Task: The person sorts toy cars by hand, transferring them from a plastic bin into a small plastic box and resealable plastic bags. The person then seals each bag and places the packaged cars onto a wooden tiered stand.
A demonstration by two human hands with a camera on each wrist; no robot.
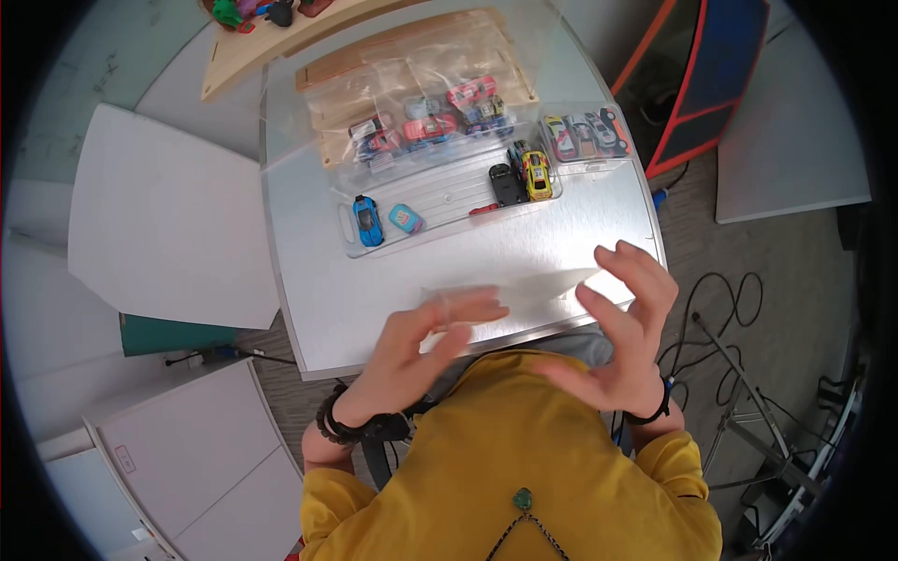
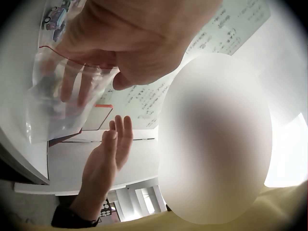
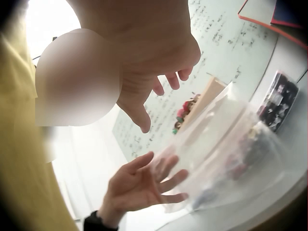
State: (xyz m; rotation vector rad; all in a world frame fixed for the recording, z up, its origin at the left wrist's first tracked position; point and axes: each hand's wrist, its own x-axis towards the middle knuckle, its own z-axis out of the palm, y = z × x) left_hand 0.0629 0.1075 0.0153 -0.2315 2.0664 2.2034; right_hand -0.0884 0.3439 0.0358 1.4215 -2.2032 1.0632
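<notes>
A clear plastic zip bag (image 1: 541,288) hangs between my two hands, low over the front of the table. My left hand (image 1: 412,348) is at its left end with the fingers extended. In the left wrist view, those fingers show through the film of the bag (image 2: 41,118), past its red zip line. On the right, my right hand (image 1: 625,341) is raised with fingers spread and loosely bent, beside the bag's other end and gripping nothing. Beyond the hands, a clear tray (image 1: 440,222) holds a blue toy car (image 1: 368,222), a small blue-and-pink case (image 1: 406,219), a black toy car (image 1: 507,185) and a yellow toy car (image 1: 537,175).
Behind the tray, clear bags with several toy cars (image 1: 430,129) lie against a wooden board (image 1: 327,103). A clear box of toy cars (image 1: 586,136) stands at the table's right edge. Small colourful figures (image 1: 281,11) sit on a wooden shelf (image 1: 290,47) at the back.
</notes>
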